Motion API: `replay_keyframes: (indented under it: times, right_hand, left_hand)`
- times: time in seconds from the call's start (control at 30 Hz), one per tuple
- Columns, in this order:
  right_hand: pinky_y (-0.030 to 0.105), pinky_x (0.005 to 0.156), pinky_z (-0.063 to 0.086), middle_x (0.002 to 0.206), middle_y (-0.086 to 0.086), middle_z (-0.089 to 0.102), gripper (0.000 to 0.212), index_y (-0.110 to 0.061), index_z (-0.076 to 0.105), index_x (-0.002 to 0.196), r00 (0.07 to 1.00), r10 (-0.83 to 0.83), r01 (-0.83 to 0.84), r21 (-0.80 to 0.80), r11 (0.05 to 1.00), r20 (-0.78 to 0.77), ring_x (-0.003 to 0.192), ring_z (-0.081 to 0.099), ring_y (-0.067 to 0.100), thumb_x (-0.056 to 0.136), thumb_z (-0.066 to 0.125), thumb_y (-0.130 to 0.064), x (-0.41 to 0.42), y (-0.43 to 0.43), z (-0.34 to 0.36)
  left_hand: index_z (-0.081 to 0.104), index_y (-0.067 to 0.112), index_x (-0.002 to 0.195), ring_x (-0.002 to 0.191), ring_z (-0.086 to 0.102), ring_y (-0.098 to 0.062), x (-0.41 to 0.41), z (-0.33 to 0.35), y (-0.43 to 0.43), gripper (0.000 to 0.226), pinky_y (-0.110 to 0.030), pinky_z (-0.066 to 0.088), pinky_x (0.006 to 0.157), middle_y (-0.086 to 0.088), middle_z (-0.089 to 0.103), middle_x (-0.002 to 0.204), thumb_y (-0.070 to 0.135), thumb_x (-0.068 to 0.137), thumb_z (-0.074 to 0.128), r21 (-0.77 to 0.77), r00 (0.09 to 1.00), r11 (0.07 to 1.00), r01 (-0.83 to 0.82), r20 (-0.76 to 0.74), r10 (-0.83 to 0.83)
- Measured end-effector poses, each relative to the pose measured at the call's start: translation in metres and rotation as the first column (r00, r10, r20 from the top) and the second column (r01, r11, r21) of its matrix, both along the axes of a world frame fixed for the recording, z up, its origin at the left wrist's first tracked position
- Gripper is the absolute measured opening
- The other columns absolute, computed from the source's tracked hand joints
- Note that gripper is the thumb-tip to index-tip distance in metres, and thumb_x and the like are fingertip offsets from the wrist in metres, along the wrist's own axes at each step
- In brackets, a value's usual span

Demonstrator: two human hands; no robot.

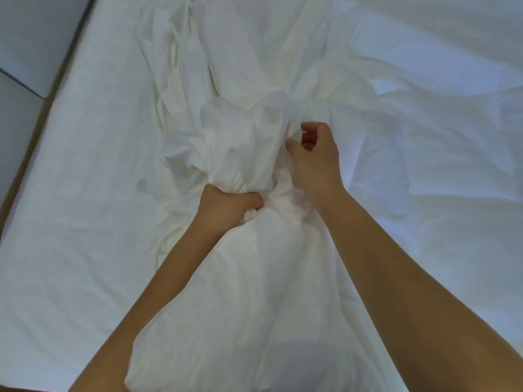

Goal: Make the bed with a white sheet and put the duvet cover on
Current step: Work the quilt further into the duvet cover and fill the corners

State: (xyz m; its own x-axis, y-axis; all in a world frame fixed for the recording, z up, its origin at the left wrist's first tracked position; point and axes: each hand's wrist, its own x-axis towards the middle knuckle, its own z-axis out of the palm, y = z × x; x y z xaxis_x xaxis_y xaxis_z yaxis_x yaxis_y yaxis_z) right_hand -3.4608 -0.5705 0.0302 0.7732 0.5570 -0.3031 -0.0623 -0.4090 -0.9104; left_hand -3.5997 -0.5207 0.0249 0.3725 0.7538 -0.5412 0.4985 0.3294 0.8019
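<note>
One bunched duvet cover (240,131) | left hand (226,207) clenches it | right hand (314,154): grasp unclear

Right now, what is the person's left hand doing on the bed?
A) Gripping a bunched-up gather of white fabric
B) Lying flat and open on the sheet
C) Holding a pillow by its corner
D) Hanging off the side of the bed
A: the left hand has its fingers curled tight round a gathered neck of the white fabric, which puffs out above the fist in the middle of the bed.
</note>
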Motion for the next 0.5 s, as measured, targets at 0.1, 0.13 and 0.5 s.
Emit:
replay_keyframes:
  times: [0.1, 0.13, 0.5]
  right_hand:
    - [0.025, 0.102, 0.035, 0.121, -0.018, 0.043, 0.055, -0.036, 0.046, 0.123, 0.969, 0.245, -0.245, 0.000, 0.969, 0.025, 0.116, 0.042, 0.009, 0.074, 0.070, -0.047, -0.030, -0.039, 0.009]
    - [0.024, 0.107, 0.025, 0.128, -0.026, 0.031, 0.067, -0.052, 0.039, 0.123, 0.915, 0.403, -0.403, 0.001, 0.915, 0.011, 0.127, 0.028, 0.004, 0.064, 0.068, -0.063, -0.044, -0.054, 0.015]
    - [0.041, 0.073, 0.053, 0.104, 0.026, 0.063, 0.026, 0.003, 0.065, 0.074, 0.515, 0.529, -0.513, -0.251, 0.821, 0.675, 0.100, 0.058, 0.044, 0.062, 0.085, -0.009, -0.083, -0.051, -0.005]
  left_hand:
    - [0.061, 0.010, 0.070, 0.063, 0.061, -0.009, -0.002, 0.000, 0.005, 0.029, -0.024, 0.050, 0.057, 0.000, 0.062, 0.068, 0.013, 0.044, 0.073, -0.008, 0.999, 1.000, -0.024, 0.037, 0.024]
    - [0.062, 0.010, 0.068, 0.064, 0.062, -0.012, -0.001, 0.000, 0.007, 0.027, -0.027, 0.051, 0.059, 0.000, 0.063, 0.067, 0.011, 0.043, 0.072, -0.013, 0.999, 1.000, -0.026, 0.044, 0.026]
    - [0.062, -0.006, 0.089, 0.094, 0.060, -0.031, -0.026, -0.003, 0.017, 0.012, -0.012, 0.046, 0.078, -0.021, 0.061, 0.087, 0.002, 0.082, 0.067, -0.078, 0.998, 0.995, 0.056, 0.042, -0.053]
